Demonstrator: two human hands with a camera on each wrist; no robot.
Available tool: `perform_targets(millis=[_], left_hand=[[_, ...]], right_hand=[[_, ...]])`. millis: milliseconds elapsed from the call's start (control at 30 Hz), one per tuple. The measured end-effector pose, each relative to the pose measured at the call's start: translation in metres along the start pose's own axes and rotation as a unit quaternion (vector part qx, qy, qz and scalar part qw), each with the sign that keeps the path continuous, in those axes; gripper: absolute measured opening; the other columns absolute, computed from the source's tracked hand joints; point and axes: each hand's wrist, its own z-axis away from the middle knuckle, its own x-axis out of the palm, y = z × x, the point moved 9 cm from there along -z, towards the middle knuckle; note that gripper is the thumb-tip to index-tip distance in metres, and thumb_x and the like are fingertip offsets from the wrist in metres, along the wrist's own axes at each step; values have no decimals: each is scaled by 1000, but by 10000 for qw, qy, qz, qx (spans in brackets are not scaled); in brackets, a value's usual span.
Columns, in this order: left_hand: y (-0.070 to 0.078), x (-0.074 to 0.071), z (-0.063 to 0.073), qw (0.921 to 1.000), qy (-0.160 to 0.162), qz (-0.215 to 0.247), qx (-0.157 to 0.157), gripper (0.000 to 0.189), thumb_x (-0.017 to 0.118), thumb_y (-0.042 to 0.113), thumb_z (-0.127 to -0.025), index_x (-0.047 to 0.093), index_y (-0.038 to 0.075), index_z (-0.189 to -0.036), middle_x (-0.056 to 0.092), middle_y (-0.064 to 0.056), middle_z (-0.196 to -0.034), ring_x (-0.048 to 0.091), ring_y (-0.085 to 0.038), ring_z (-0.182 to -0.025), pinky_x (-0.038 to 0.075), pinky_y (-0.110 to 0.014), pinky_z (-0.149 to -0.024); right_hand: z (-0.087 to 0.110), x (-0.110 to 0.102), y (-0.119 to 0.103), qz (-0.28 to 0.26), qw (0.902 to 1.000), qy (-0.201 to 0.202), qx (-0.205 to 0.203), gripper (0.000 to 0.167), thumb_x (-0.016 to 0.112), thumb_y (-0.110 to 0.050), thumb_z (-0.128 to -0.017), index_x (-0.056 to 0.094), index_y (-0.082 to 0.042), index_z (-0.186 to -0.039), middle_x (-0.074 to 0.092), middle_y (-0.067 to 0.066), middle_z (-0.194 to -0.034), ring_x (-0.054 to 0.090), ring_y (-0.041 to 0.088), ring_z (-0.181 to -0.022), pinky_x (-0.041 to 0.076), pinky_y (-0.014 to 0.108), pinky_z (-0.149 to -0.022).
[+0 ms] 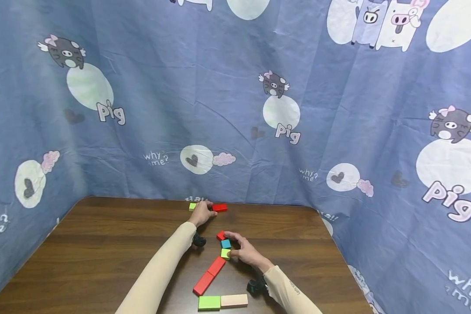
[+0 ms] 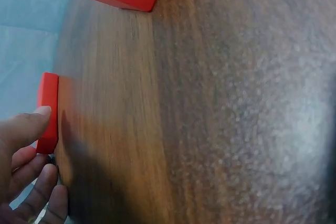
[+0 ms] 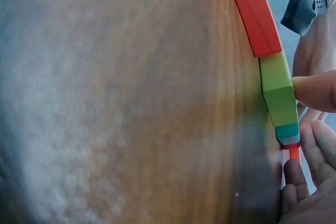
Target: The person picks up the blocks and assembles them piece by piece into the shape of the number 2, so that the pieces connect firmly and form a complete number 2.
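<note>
At the table's far edge, my left hand pinches the left end of a red block. In the left wrist view the thumb lies against this block, while the index finger is partly hidden behind its end. A yellow-green block sits just left of that hand. Nearer, my right hand spans a short row: a small red block, a blue cube and a yellow-green cube. Its thumb presses the yellow-green cube; its index finger reaches the small red block.
Two red blocks lie end to end in a slanting line below the cubes. Closer in, a bright green block touches a pale wooden block. Beyond the wooden table hangs a blue patterned curtain.
</note>
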Motion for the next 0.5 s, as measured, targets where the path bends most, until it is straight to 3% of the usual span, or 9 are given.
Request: perform_targets(millis=[167,333,500], left_hand=[[0,0,-2,9994,64,-338,31,38,73,8,-83,64,-6,-118,64,-22,-119,58,-37,-115,44,-47,-98],[-4,0,-3,9986,112,-501,-88,33,73,8,-84,66,-3,-115,67,-18,-113,62,-33,-107,48,-44,-92],[-2,2,-4,9987,99,-492,-47,30,73,8,-84,68,-2,-111,67,-17,-110,63,-30,-103,49,-43,-90]], right_hand=[[-4,1,9,5,10000,9,-36,66,61,11,-78,41,5,-140,46,24,-142,38,43,-132,29,53,-108],[-9,2,29,252,9996,107,31,68,64,6,-78,44,-4,-141,49,15,-142,40,36,-133,32,46,-107],[-10,-1,34,95,9998,109,103,68,66,4,-77,45,-8,-141,49,11,-143,40,32,-134,31,44,-107]])
